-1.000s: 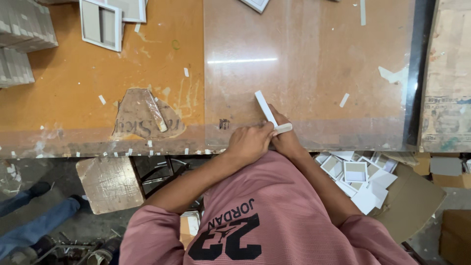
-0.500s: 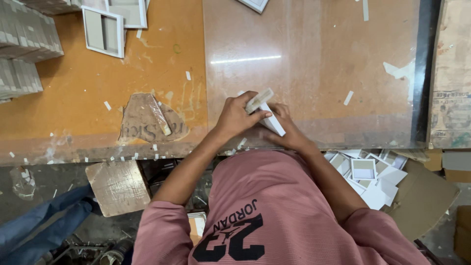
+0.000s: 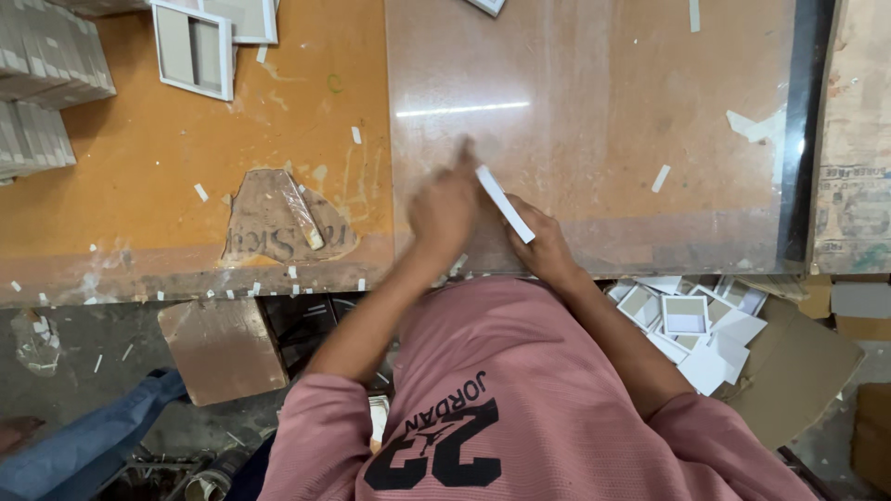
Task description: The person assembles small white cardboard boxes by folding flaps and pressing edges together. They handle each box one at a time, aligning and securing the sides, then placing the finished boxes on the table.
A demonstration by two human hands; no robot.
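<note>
Right hand [image 3: 543, 246] near bench [image 3: 594, 102] front edge, fingers pinched on white strip [image 3: 505, 203], slanting up-left. Left hand [image 3: 445, 209] blurred beside strip's upper end, one finger extended; grip unclear. White open boxes [image 3: 691, 320] heaped below front edge, right. Half a second earlier: both hands clasping strip.

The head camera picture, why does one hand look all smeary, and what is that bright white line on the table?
In the head view, the left hand is motion-blurred, its fingers streaked, while the right hand and the thin white card strip it holds look sharper. The bright line is glare from a lamp on the shiny clear sheet over the brown table. The light is soft, shadows faint.
</note>
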